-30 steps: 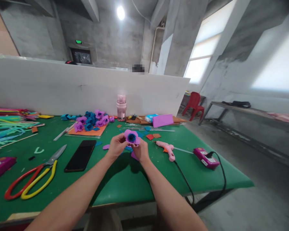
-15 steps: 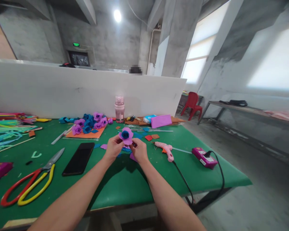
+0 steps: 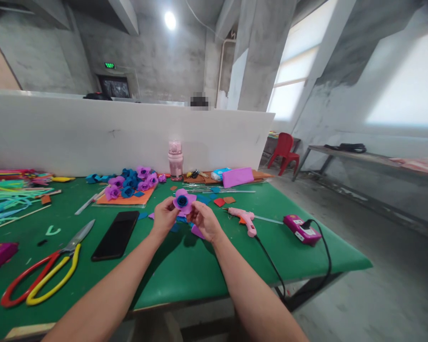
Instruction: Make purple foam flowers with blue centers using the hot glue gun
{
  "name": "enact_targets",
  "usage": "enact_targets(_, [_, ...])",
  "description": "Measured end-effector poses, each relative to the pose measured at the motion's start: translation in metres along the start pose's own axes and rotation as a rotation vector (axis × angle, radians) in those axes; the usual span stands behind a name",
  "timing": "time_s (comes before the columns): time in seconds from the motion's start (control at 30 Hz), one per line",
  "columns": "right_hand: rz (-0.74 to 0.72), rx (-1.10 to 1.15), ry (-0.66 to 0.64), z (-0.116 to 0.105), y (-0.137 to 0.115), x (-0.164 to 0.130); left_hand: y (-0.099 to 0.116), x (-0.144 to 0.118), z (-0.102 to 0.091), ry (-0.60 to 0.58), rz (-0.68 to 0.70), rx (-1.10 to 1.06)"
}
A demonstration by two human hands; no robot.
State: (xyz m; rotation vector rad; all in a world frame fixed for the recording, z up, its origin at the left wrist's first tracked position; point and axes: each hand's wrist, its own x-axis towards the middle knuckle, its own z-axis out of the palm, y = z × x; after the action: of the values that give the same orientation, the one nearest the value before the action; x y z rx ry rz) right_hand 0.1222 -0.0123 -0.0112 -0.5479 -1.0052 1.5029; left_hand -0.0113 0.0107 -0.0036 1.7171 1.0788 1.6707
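Right now, your left hand [image 3: 165, 216] pinches the purple-and-blue flower [image 3: 183, 202] by its left side, holding it up over the green table [image 3: 185, 275]. Your right hand [image 3: 206, 221], half curled, is at the flower's right edge; whether it grips too, I can't tell. Off to the right lies the pink glue gun [image 3: 247, 219], the black phone [image 3: 116, 236] to the left.

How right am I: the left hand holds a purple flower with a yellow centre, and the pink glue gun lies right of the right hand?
The centre is wrong: the head view shows it dark blue, not yellow. The left hand does hold the purple flower, and the pink glue gun lies right of the right hand.
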Motion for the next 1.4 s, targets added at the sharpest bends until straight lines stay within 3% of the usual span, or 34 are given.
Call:
enact_targets(0.5, [-0.164,-0.055,0.009,0.0025,-0.0009,-0.002,0.0033,-0.001,0.0046,-0.07,-0.079,-0.071])
enact_targets(0.83, [-0.265,-0.185,0.036,0.0042,-0.0079,-0.0047,0.001,-0.0014,0.0047,-0.035,-0.161,-0.093])
enact_targets(1.03, [-0.119,-0.007,0.136,-0.0003,-0.0069,-0.0018,0.0011,0.0,0.0033,0.055,-0.135,-0.024])
enact_targets(1.17, [0.004,-0.091,0.002,0.0012,-0.0028,-0.003,-0.0004,0.0003,-0.0001,0.072,-0.052,0.083])
enact_targets(1.27, [0.021,-0.171,-0.043,0.0027,-0.0014,-0.0044,-0.0009,-0.0002,-0.0019,0.077,-0.015,0.148])
enact_targets(1.4, [-0.004,-0.085,0.043,0.0035,-0.0041,-0.0044,-0.0006,-0.0009,-0.0028,0.066,0.0,0.198])
